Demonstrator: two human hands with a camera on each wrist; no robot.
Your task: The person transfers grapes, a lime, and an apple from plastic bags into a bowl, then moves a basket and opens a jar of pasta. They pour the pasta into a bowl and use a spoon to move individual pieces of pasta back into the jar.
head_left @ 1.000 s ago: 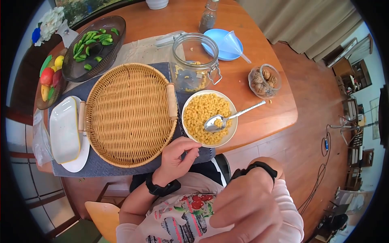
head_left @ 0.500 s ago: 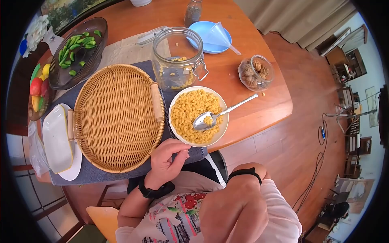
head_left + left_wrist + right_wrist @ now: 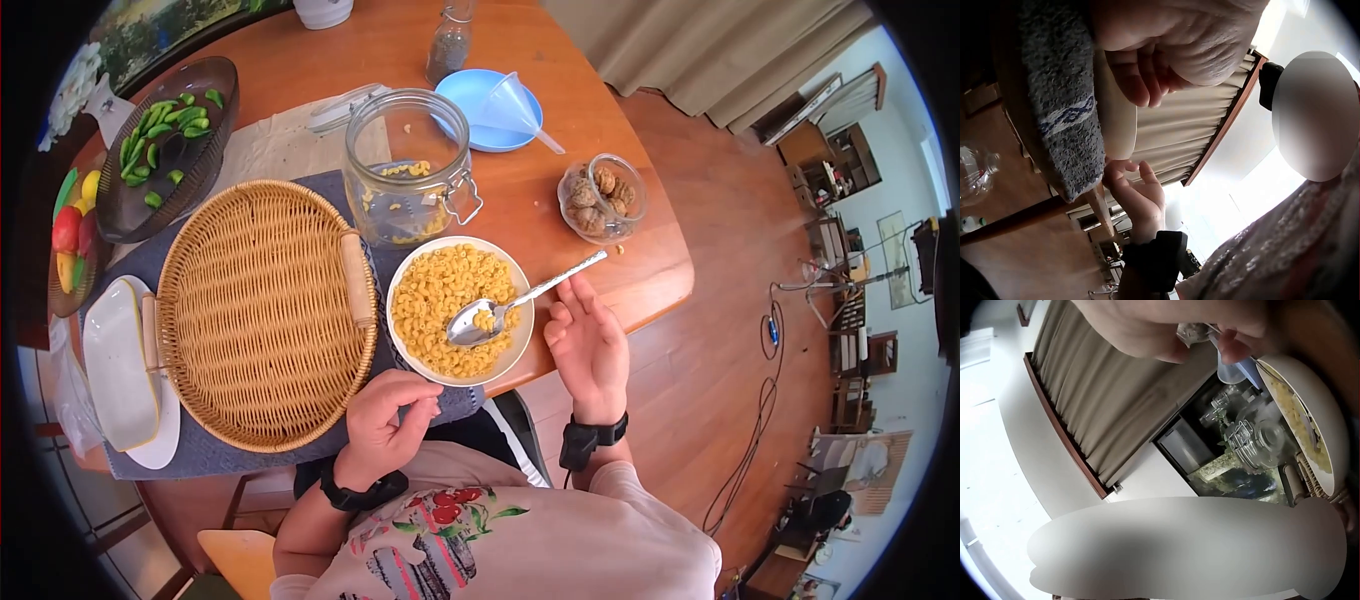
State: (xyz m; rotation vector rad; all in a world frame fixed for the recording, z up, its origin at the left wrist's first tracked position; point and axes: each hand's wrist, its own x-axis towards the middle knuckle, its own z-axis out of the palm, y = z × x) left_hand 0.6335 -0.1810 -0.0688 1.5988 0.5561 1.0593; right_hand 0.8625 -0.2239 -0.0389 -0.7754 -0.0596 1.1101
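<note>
A white bowl [image 3: 524, 345] full of elbow macaroni [image 3: 440, 280] stands near the table's front edge. Lying in it is a metal spoon [image 3: 545, 284] with some macaroni in its scoop, its handle sticking out over the right rim. My right hand [image 3: 590, 350] is just beside that handle, palm turned up and fingers loosely bent, fingertips close to the handle's end. At the bowl's near left rim rests my left hand [image 3: 388, 418], fingers loosely curled and holding nothing. A clip-top glass jar [image 3: 405, 150] with a little macaroni inside stands behind the bowl.
Left of the bowl sits a round wicker tray [image 3: 265, 310] on a grey cloth [image 3: 330, 190]. A glass bowl of walnuts [image 3: 600, 200] stands at the right; a blue plate [image 3: 465, 95] with a funnel [image 3: 512, 105] is behind. A dish of green peppers [image 3: 215, 140] is at far left.
My right hand has come up from in front of my chest to the spoon handle. The left hand stays by the bowl's rim. The head view has shifted, moving the table things leftward.
</note>
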